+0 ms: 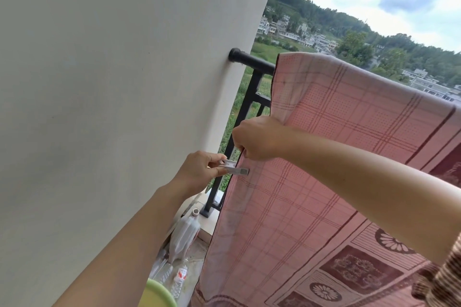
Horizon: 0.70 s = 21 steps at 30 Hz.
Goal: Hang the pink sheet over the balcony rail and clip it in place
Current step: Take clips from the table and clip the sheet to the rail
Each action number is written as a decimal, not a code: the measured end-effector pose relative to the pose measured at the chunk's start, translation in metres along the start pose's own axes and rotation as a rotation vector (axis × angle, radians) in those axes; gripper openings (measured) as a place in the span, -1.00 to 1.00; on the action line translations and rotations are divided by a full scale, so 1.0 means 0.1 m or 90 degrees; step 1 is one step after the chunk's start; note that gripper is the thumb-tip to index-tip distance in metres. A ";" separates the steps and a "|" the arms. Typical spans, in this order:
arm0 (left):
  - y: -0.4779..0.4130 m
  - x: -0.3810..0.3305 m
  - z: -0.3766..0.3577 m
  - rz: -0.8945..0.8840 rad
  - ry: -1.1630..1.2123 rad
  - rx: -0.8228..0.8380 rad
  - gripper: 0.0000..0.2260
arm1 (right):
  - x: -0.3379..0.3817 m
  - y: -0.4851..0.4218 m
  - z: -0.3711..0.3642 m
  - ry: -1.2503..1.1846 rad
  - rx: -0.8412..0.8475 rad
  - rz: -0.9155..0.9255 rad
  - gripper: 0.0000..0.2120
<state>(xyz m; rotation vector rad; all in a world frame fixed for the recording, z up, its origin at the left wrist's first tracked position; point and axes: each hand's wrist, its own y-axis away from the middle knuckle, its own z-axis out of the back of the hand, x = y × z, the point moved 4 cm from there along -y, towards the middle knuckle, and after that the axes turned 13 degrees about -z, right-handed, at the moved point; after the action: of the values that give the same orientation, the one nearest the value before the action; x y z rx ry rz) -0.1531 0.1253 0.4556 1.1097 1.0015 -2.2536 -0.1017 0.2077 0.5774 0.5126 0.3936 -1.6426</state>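
The pink checked sheet hangs draped over the black balcony rail, covering it from near the wall to the right edge. My right hand pinches the sheet's left edge partway down. Just below it, my left hand pinches a pale clothes peg. The peg's jaws reach onto the sheet's left edge beside a black vertical rail bar. Whether the peg grips only the cloth or also a bar behind it is hidden.
A white wall stands close on the left, where the rail ends. Several plastic bottles lie on the floor by the rail's base. A green basin rim shows at the bottom. Beyond the rail are fields and houses.
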 end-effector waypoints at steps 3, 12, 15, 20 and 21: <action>0.04 0.00 -0.03 0.018 -0.006 -0.017 -0.59 | 0.02 0.03 -0.02 0.014 -0.038 0.012 -0.63; 0.29 -0.07 -0.19 0.004 -0.035 -0.257 -0.58 | 0.09 0.44 -0.21 0.018 -0.319 0.116 -0.85; 0.51 -0.11 -0.31 0.010 -0.075 -0.398 -0.63 | 0.05 0.77 -0.46 -0.025 -0.400 0.113 -0.83; 0.65 -0.45 -0.78 -0.077 -0.103 -0.361 -0.72 | -0.29 1.28 -0.87 -0.114 -0.325 -0.005 -0.78; 0.64 -0.51 -0.90 -0.088 -0.114 -0.324 -0.74 | -0.38 1.37 -0.95 -0.132 -0.301 -0.035 -0.78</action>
<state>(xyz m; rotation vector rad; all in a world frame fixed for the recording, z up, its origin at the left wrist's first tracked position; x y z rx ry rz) -0.0378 0.1558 0.4331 0.6253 1.4981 -1.9822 0.0477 0.2714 0.5227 -0.0229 0.6217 -1.5696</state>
